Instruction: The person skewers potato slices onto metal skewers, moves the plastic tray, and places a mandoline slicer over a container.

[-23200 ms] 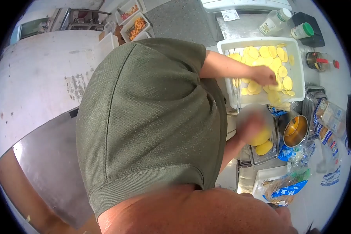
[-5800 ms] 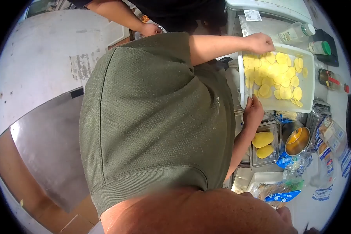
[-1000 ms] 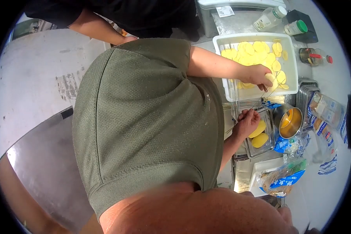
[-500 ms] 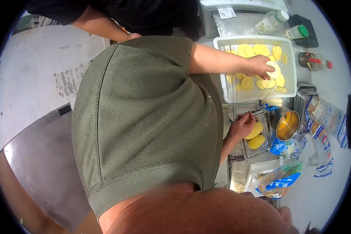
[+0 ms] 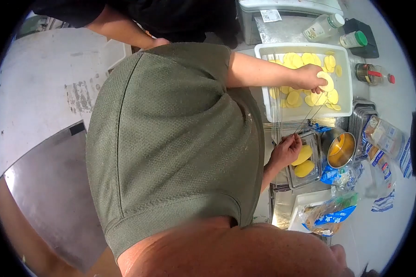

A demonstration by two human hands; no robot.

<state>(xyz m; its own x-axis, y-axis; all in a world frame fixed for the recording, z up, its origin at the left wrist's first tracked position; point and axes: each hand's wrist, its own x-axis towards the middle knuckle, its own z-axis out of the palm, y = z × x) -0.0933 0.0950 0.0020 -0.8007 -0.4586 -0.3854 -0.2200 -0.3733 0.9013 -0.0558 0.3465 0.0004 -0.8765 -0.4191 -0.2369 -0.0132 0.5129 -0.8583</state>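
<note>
My left hand (image 5: 309, 77) pinches a round yellow potato slice (image 5: 327, 81) above a white plastic tub (image 5: 349, 99). Many similar potato slices (image 5: 293, 97) lie in the tub. Lower in the view, my right hand (image 5: 289, 148) is closed on a thin skewer (image 5: 305, 121), which slants up towards the held slice. Whether its tip touches the slice I cannot tell. Beside my right hand, whole peeled potatoes (image 5: 304, 168) lie in a clear rectangular container (image 5: 315, 177). Several thin skewers (image 5: 276, 108) cross the tub's near side.
A metal pot (image 5: 341, 150) with orange contents stands beyond the potatoes, near stacked metal trays (image 5: 364, 111). Plastic packages (image 5: 330, 214), a green-lidded jar (image 5: 353, 39) and a bottle (image 5: 323, 27) surround the work area. Another person's arm (image 5: 120, 30) is at the upper left.
The skewer in my right hand now shows as a line reaching towards the potato slice. My left hand still holds the slice, in nearly the same place.
</note>
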